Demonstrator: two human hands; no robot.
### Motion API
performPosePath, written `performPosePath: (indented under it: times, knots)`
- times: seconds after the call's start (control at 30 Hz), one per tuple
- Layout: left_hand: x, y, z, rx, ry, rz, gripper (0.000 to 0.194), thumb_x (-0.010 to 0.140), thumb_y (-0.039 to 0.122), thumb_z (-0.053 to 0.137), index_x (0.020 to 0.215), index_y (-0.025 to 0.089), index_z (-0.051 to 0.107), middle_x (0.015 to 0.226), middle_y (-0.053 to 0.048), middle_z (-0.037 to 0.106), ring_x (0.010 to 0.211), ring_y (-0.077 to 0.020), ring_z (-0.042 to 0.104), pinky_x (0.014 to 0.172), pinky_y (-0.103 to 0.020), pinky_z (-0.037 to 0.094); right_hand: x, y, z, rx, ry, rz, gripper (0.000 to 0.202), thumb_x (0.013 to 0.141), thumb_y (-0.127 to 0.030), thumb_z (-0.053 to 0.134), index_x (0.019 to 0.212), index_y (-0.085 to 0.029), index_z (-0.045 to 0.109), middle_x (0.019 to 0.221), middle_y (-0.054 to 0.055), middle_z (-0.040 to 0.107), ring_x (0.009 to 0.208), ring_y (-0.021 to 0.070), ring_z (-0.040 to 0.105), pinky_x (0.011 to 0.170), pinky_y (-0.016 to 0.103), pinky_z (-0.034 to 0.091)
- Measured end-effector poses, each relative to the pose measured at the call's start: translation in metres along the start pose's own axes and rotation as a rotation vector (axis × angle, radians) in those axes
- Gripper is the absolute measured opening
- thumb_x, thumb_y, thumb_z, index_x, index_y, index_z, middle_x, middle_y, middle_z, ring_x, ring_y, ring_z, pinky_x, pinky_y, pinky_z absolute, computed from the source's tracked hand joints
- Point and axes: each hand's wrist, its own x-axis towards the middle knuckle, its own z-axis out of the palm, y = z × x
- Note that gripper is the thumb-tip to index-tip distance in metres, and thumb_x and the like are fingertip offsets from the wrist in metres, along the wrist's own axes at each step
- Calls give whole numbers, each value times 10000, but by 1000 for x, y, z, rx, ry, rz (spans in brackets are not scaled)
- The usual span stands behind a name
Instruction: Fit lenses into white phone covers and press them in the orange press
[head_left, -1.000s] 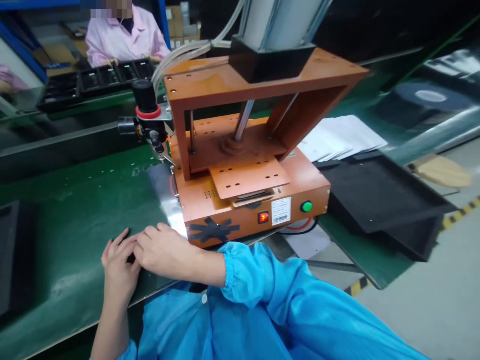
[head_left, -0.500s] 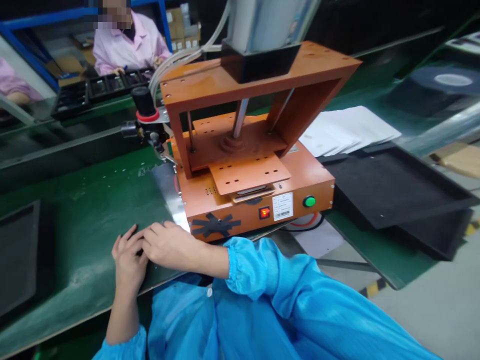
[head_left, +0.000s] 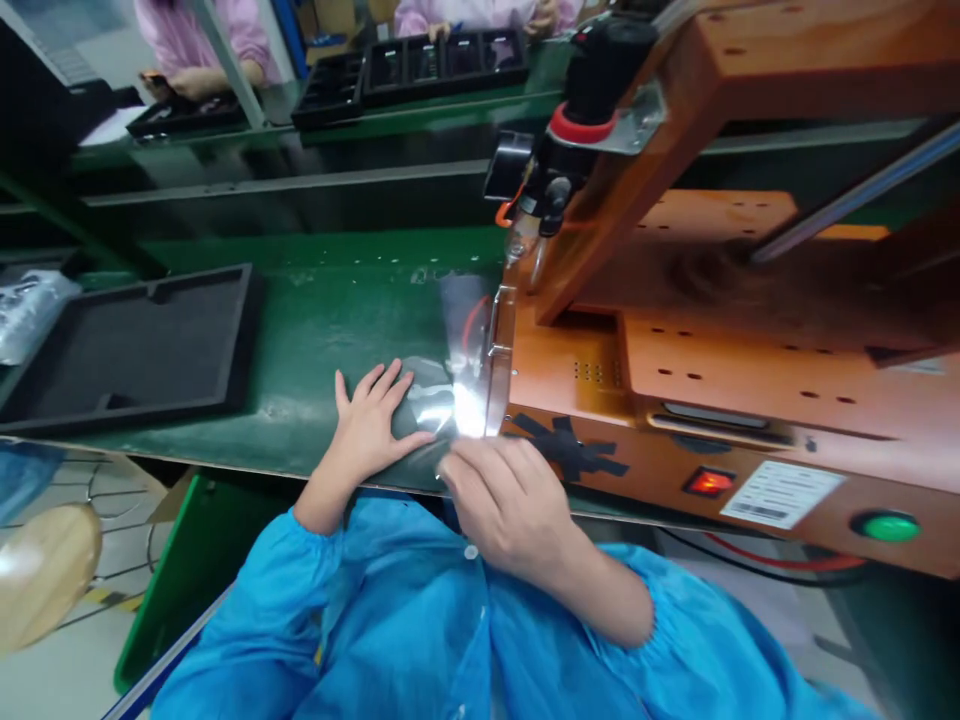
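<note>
My left hand (head_left: 367,428) lies on the green table surface with its fingers spread. Its fingertips and thumb border a piece of clear plastic film (head_left: 433,398), which shines with glare. To the right, my right hand (head_left: 514,505) is curled, with thumb and fingers pressed together by the table's front edge. What those fingers pinch, if anything, is too small to make out. Just beyond them a strip of clear sheet (head_left: 463,310) lies along the left side of an orange press machine (head_left: 570,390).
The press carries a lit red switch (head_left: 711,483), a green button (head_left: 885,526) and a black regulator (head_left: 585,110). A black foam tray (head_left: 142,345) lies on the left of the green table (head_left: 315,300). Across the bench, people in pink sleeves work at black trays (head_left: 442,75). A green bin (head_left: 187,560) stands below.
The view has swung left, so the press now sits further right. My hands, together before, have parted: the left lies spread on the table, the right is curled beside it.
</note>
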Motion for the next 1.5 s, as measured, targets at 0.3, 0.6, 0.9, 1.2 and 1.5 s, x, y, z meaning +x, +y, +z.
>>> performPosePath:
  times: [0.3, 0.6, 0.9, 1.2, 1.5]
  knots:
    - [54, -48, -19, -66, -171, 27, 878, 866, 585, 780, 1629, 291, 461, 1766, -119, 341, 1656, -428, 241, 1324, -754, 60, -31, -20, 15, 738, -55, 396, 130, 1039, -122, 506, 975, -232, 533, 977, 57, 639, 928, 188, 630, 810, 331, 561]
    - [-5, -28, -20, -309, 262, -8, 487, 1071, 496, 517, 1470, 231, 603, 1517, -150, 645, 1440, -293, 579, 1222, -514, 451, -23, -8, 43, 952, -56, 322, 124, 1057, -204, 485, 947, -230, 537, 933, 55, 632, 899, 198, 605, 810, 355, 542]
    - [-39, -20, 3, -778, 635, -350, 292, 1017, 384, 586, 836, 226, 749, 871, -44, 713, 793, -182, 651, 720, -313, 537, 7, -18, 62, 1494, -74, 976, 347, 1047, -541, 582, 908, -226, 537, 800, -32, 451, 653, 123, 378, 592, 273, 356]
    - [-46, -30, 2, -917, 550, -193, 418, 989, 595, 607, 919, 231, 801, 938, -85, 671, 766, -197, 599, 707, -363, 515, 19, -17, 75, 1413, -111, 1019, 337, 998, -529, 594, 869, -225, 528, 765, -40, 442, 676, 130, 401, 643, 277, 362]
    - [-46, -35, -2, -879, 513, -155, 295, 862, 486, 851, 757, 217, 792, 758, -48, 660, 728, -175, 613, 659, -298, 497, 17, -23, 84, 1235, -126, 963, 301, 1020, -493, 545, 877, -228, 561, 767, -26, 498, 681, 144, 454, 644, 295, 385]
